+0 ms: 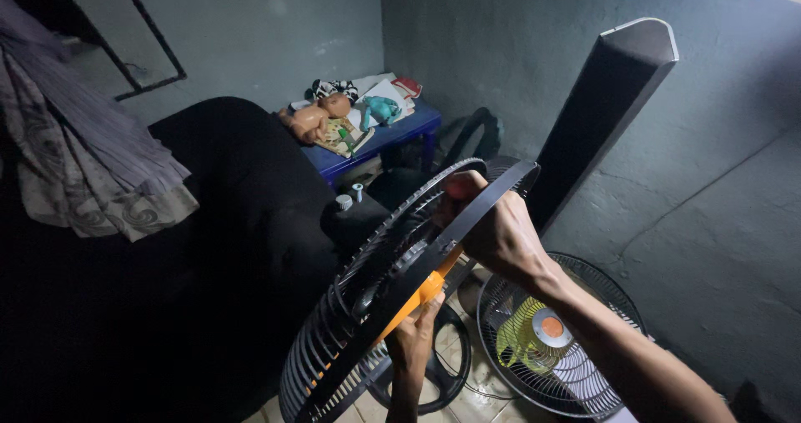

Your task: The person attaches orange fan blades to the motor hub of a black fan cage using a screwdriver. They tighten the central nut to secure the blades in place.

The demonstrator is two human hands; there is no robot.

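Both hands hold the fan guard [375,298]: right hand [501,235] clasping its rim, left hand [411,339] pinching the orange blade [421,294]; steady pressure seems wise.

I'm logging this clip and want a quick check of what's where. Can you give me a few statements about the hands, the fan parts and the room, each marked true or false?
1. The right hand grips the rim of the black fan grille. True.
2. The left hand holds a hammer. False: it holds an orange-handled tool.
3. A second grille lies on the floor. True.
4. The doll lies on the floor. False: it lies on the blue table.
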